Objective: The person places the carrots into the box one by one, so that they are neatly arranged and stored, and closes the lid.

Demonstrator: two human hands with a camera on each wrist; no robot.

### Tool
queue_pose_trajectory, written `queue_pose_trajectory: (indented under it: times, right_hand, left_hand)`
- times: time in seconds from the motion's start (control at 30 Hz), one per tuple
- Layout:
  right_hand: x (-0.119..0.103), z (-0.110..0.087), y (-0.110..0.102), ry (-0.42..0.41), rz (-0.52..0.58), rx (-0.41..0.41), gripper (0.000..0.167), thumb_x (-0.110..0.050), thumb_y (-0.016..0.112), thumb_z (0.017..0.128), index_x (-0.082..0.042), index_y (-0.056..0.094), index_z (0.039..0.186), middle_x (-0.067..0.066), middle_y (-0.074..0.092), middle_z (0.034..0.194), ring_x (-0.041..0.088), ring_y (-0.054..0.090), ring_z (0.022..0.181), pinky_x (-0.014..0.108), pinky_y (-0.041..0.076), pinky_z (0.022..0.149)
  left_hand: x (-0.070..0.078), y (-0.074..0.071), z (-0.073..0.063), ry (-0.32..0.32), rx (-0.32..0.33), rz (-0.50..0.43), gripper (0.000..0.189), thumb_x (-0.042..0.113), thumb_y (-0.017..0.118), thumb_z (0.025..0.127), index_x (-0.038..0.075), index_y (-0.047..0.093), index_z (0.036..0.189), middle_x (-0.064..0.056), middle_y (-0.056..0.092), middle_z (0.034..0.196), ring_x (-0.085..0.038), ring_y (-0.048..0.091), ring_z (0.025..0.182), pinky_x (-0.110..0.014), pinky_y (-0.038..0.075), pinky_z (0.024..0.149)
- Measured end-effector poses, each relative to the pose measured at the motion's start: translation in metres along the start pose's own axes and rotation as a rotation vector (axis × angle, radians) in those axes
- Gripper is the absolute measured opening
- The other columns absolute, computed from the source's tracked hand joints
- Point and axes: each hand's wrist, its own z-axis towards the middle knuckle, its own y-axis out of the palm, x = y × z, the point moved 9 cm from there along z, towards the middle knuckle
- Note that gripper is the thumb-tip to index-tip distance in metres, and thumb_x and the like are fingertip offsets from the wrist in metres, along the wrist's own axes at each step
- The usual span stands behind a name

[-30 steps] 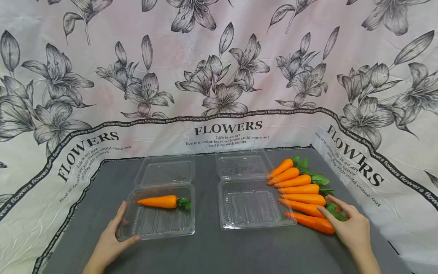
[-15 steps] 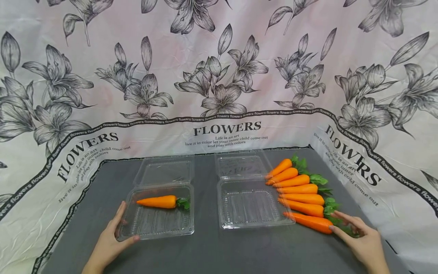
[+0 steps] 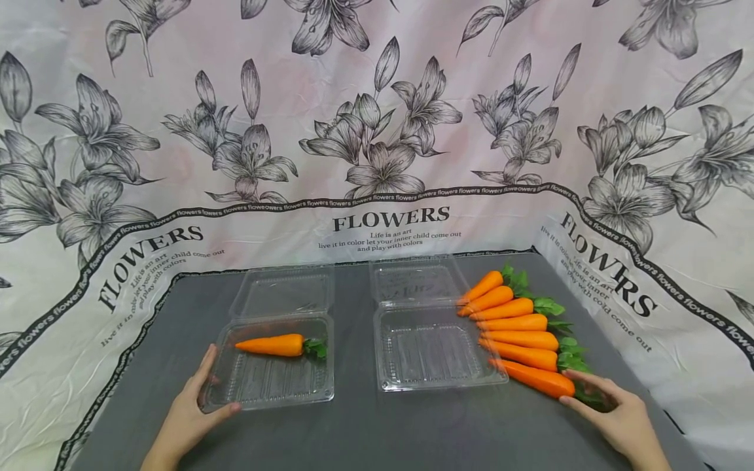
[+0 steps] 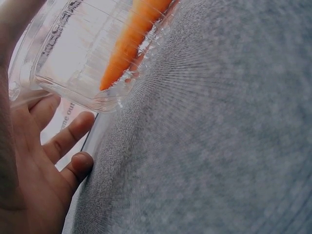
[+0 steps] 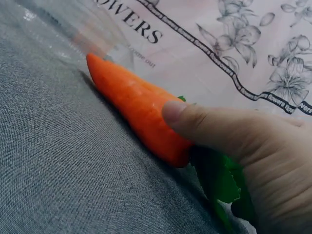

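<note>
My right hand (image 3: 618, 412) grips the nearest orange carrot (image 3: 538, 381) by its thick end. In the right wrist view the thumb presses on the carrot (image 5: 141, 112) just below its green leaves (image 5: 219, 180); the other fingers are hidden behind it. My left hand (image 3: 191, 409) rests at the front left corner of a clear plastic clamshell box (image 3: 277, 398), thumb at the front edge and fingers along the left side. A single carrot (image 3: 271, 345) lies in that box, tip to the left. In the left wrist view several fingertips (image 4: 83, 161) stand relaxed, apart from the box (image 4: 73, 92).
A second clear clamshell box (image 3: 438, 386), its lid laid back, stands at centre right. Several more carrots (image 3: 518, 338) lie fanned in a row at its right side, tips overlapping the rim. A flower-print cloth (image 3: 389, 131) rises behind the grey table (image 3: 353, 438).
My right hand has moved from over the carrot leaves down to the front carrot and closed its thumb and fingers on it. That carrot has shifted slightly. My left hand stays put.
</note>
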Motion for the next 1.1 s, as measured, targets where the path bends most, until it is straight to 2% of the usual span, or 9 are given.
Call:
queue_pose_trajectory:
  times: [0.13,0.27,0.37,0.47,0.7,0.77,0.9,1.0,1.1]
  right_hand:
    - [0.007,0.000,0.005,0.056,-0.086,-0.084,0.055,-0.037,0.094,0.082,-0.012,0.078,0.127,-0.006,0.078,0.108,-0.013,0.057,0.084,0.019,0.051,0.069]
    - [0.008,-0.001,0.009,0.059,-0.113,-0.110,0.055,-0.039,0.093,0.082,-0.011,0.078,0.128,0.010,0.078,0.110,-0.013,0.057,0.084,0.023,0.052,0.069]
    - [0.009,-0.002,0.010,0.057,-0.118,-0.108,0.056,-0.039,0.093,0.083,-0.011,0.078,0.128,0.013,0.078,0.112,-0.013,0.057,0.084,0.023,0.052,0.069]
    - [0.011,-0.002,0.009,0.051,-0.128,-0.103,0.056,-0.040,0.092,0.083,-0.011,0.078,0.129,0.015,0.078,0.114,-0.015,0.056,0.084,0.023,0.052,0.069]
    - [0.010,0.001,0.005,0.039,-0.136,-0.086,0.055,-0.042,0.090,0.086,-0.012,0.077,0.130,0.019,0.077,0.118,-0.017,0.054,0.086,0.021,0.050,0.070]
    - [0.008,0.002,0.003,0.050,-0.122,-0.078,0.056,-0.042,0.089,0.086,-0.011,0.076,0.131,0.020,0.076,0.118,-0.018,0.054,0.086,0.020,0.050,0.069]
    - [0.006,0.002,-0.001,0.073,-0.090,-0.050,0.057,-0.041,0.090,0.086,-0.010,0.076,0.132,0.012,0.079,0.112,-0.019,0.055,0.085,0.015,0.049,0.069]
    - [0.005,0.002,-0.003,0.079,-0.064,-0.024,0.056,-0.040,0.090,0.086,-0.010,0.076,0.132,-0.010,0.078,0.106,-0.020,0.056,0.086,0.011,0.047,0.069]
    - [0.003,0.002,-0.008,0.075,-0.031,0.017,0.055,-0.038,0.090,0.087,-0.009,0.076,0.132,-0.032,0.068,0.102,-0.023,0.053,0.088,0.008,0.045,0.071]
  left_hand:
    - [0.001,0.000,-0.001,-0.003,-0.003,-0.008,0.119,0.031,0.092,0.082,0.023,0.015,0.173,-0.017,0.053,0.148,0.002,0.045,0.103,-0.027,0.038,0.070]
    - [0.000,0.000,-0.001,-0.004,-0.004,-0.004,0.119,0.031,0.092,0.083,0.023,0.014,0.173,-0.016,0.049,0.151,0.003,0.043,0.102,-0.027,0.038,0.070]
    - [0.001,0.000,-0.001,0.000,-0.002,-0.004,0.119,0.031,0.092,0.083,0.023,0.015,0.173,-0.016,0.050,0.150,0.002,0.043,0.101,-0.026,0.037,0.069]
    - [0.002,0.000,0.001,0.006,-0.008,-0.005,0.119,0.031,0.092,0.083,0.023,0.014,0.173,-0.016,0.055,0.138,-0.002,0.043,0.096,-0.027,0.036,0.067]
    - [0.004,0.001,0.003,0.015,-0.002,-0.018,0.119,0.030,0.092,0.083,0.024,0.014,0.173,-0.014,0.048,0.153,-0.001,0.044,0.099,-0.027,0.036,0.069]
    - [0.003,0.002,0.002,0.008,-0.006,-0.020,0.119,0.030,0.091,0.084,0.024,0.013,0.173,-0.011,0.050,0.149,-0.001,0.043,0.097,-0.027,0.035,0.068]
    - [0.001,0.002,0.000,-0.008,-0.008,-0.019,0.118,0.032,0.091,0.085,0.025,0.013,0.173,-0.011,0.049,0.149,-0.001,0.042,0.096,-0.027,0.035,0.067]
    - [0.002,0.002,0.000,-0.008,-0.005,-0.018,0.118,0.032,0.091,0.085,0.025,0.013,0.173,-0.011,0.049,0.149,-0.001,0.042,0.094,-0.028,0.035,0.065]
    - [0.002,0.002,0.000,-0.005,-0.003,-0.019,0.117,0.032,0.091,0.085,0.024,0.014,0.173,-0.012,0.050,0.147,-0.002,0.042,0.092,-0.028,0.034,0.065]
